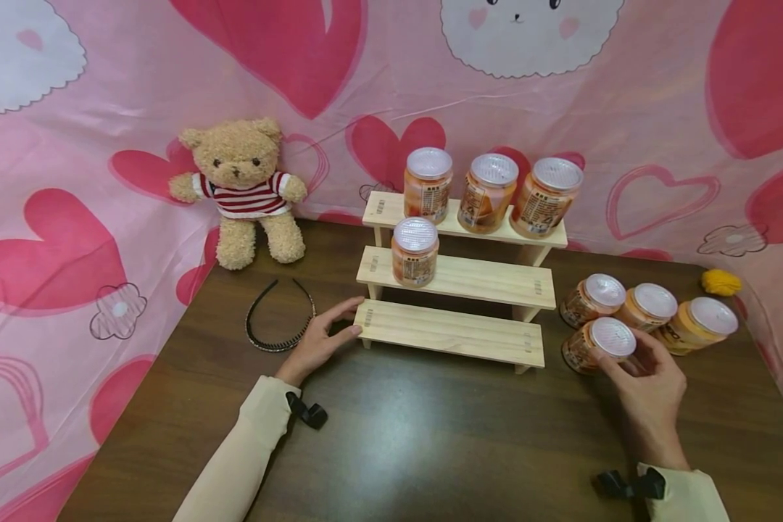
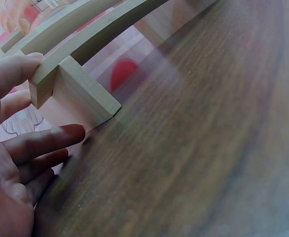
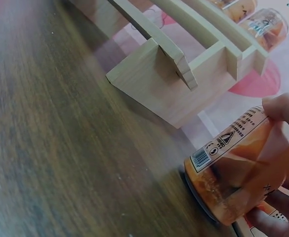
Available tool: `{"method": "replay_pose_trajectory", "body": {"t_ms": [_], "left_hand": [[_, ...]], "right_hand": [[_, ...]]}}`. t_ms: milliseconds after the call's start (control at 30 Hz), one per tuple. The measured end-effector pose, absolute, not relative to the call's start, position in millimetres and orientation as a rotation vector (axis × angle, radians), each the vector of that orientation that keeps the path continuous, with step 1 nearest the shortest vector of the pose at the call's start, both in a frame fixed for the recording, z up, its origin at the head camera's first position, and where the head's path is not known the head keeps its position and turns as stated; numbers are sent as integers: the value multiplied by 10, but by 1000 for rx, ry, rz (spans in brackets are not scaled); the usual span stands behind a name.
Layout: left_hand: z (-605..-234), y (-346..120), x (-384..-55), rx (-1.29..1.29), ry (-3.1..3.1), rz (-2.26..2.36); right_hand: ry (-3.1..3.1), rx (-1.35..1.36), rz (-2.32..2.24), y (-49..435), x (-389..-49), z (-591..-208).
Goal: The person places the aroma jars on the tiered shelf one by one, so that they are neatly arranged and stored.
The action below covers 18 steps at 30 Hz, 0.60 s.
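My right hand (image 1: 655, 380) grips an orange-labelled jar (image 3: 243, 168) with a clear ridged lid, thumb on the near side and fingers behind. The jar is on or just above the table, right of the stand; the head view does not settle which. At the left end of the three-tier wooden stand, my left hand (image 1: 322, 337) touches the lowest step (image 1: 450, 332) with its thumb and a finger. Its other fingers (image 2: 45, 143) stay loosely extended. One jar (image 1: 415, 254) stands on the middle step (image 1: 489, 279), and three like it, including one jar (image 1: 487, 194), occupy the top step (image 1: 381, 206).
Three more jars stand behind the gripped one, among them a yellowish jar (image 1: 698, 326). A yellow yarn-like ball (image 1: 721, 282) lies beyond them. At the left are a teddy bear (image 1: 241, 188) and a dark headband (image 1: 256, 341). A pink heart-patterned cloth (image 1: 137, 65) hangs behind the table.
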<state>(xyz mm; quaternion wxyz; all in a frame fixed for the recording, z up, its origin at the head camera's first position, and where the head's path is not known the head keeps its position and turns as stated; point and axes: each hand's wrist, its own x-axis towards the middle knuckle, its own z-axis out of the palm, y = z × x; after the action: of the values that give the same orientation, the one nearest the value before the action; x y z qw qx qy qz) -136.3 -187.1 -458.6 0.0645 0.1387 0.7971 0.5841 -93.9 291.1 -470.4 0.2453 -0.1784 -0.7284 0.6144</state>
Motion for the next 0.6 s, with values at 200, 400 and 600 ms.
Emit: {"method": "replay_pose_trajectory", "body": {"t_ms": [200, 400, 600], "left_hand": [[-4585, -1868, -1361, 420, 2415, 1751], [-4560, -1868, -1357, 423, 2429, 1723], [-4593, -1879, -1373, 419, 2431, 1720]], "right_hand": [[-2043, -510, 1569, 2909, -940, -4712], [-2009, -500, 1570, 2906, -922, -4678], [-1897, -443, 1677, 2908, -902, -4584]]}}
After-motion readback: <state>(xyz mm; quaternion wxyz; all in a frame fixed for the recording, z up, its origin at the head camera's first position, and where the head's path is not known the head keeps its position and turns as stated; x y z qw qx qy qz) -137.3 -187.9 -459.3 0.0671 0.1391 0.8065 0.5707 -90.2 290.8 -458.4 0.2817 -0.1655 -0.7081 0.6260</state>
